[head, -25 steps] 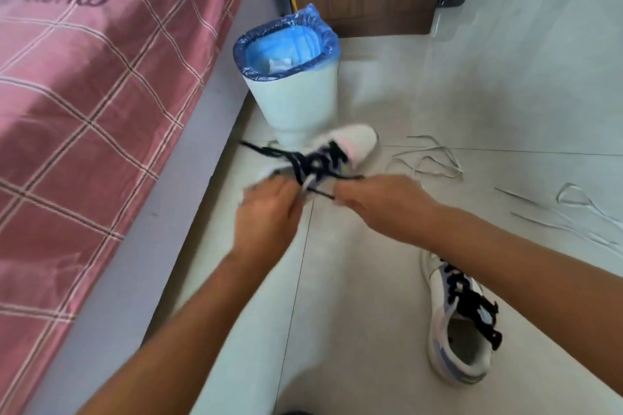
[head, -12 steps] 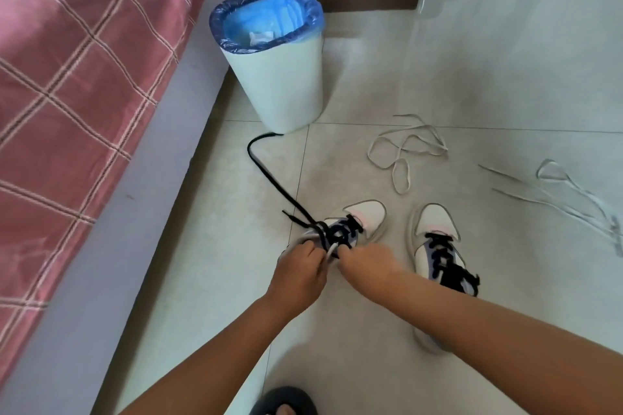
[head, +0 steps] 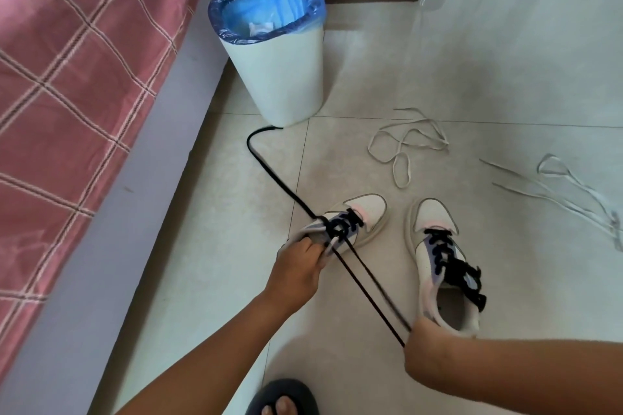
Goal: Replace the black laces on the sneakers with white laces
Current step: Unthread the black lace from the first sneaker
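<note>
Just beyond the left hand's fingers, the left sneaker lies tilted on the floor, its heel end covered by that hand, whose fingers are curled onto the collar and hold it. From its eyelets a black lace runs two ways: one end trails away across the tiles and curves to the foot of the white bin, where its tip is hidden; two blurred strands stretch back to the right hand. That hand is seen from the back with its fingers turned under and out of sight, so I cannot tell how they grip, though the taut strands end at it. Right of the left hand's fingers stands the second sneaker, fully laced in black, its heel partly hidden behind the right hand. Farther off, beyond both sneakers, one white lace lies looped; another white lace sprawls toward the right edge, pale against the tiles and hard to trace. A sandalled foot is cut off at the bottom edge. Left of everything, a pink checked bed runs out of view.
</note>
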The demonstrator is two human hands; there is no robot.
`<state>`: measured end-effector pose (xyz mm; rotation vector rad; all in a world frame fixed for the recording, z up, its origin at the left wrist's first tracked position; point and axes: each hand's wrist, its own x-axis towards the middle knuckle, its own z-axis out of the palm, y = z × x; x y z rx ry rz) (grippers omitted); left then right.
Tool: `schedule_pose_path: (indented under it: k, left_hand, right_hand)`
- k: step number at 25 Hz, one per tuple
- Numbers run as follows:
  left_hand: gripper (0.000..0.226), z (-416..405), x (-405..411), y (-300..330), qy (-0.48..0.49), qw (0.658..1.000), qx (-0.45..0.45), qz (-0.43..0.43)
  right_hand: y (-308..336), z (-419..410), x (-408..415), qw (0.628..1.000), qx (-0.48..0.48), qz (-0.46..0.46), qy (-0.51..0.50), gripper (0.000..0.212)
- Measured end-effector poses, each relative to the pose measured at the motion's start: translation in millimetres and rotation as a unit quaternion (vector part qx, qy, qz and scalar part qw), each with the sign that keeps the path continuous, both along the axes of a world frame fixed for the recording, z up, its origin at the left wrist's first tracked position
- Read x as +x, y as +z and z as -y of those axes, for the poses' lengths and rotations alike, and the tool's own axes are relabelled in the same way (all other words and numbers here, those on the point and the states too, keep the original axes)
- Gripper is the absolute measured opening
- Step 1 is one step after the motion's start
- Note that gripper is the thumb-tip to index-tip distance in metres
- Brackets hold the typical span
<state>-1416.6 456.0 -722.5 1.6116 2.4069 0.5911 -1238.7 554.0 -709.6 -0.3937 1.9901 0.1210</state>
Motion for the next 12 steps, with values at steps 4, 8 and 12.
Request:
schedule_pose_path:
  k: [4, 8, 12]
  left_hand:
    - [0.019, -2, 0, -4, 0.015, 0.999, -0.033, 0.0]
    - [0.023, -3, 4, 0, 0.029, 0.999, -0.024, 0.029]
    - [0.013, -7, 9, 1, 0.046, 0.998, -0.046, 0.016]
  right_hand:
    - [17, -21, -48, 0.912, -0.089, -0.128, -0.38, 0.043]
    - [11, -41, -93, 0.811, -0.177, -0.245, -0.5, 0.029]
    - [5, -51, -78, 0.953, -0.085, -0.154, -0.247, 0.022]
